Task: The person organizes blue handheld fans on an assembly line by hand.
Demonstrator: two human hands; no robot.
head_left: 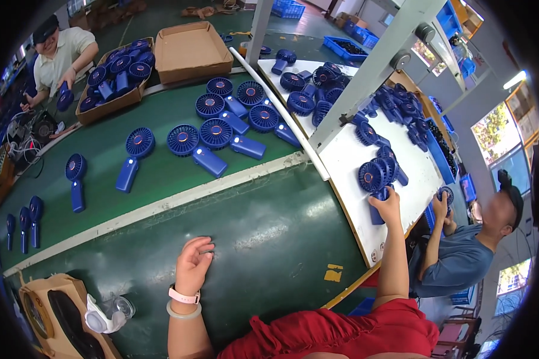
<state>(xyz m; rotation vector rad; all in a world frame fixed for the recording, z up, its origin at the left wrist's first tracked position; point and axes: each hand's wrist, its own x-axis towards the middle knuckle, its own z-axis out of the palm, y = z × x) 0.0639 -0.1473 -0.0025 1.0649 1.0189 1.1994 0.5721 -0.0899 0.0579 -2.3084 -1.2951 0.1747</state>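
Observation:
My right hand reaches out over the white tabletop at the right. Its fingers are closed around the handle of a blue handheld fan. More blue fans lie right behind that one, their round heads overlapping in a row. Above the green bench, my left hand hangs with loosely curled fingers and holds nothing; it wears a pink band at the wrist. Beyond it, on the green belt, lies a group of blue fans, with single ones spread out toward the left.
A white rail and a grey post stand between belt and white table. Boxes stand at the far side. One co-worker handles a fan at the right, another at the far left. A mask lies near left.

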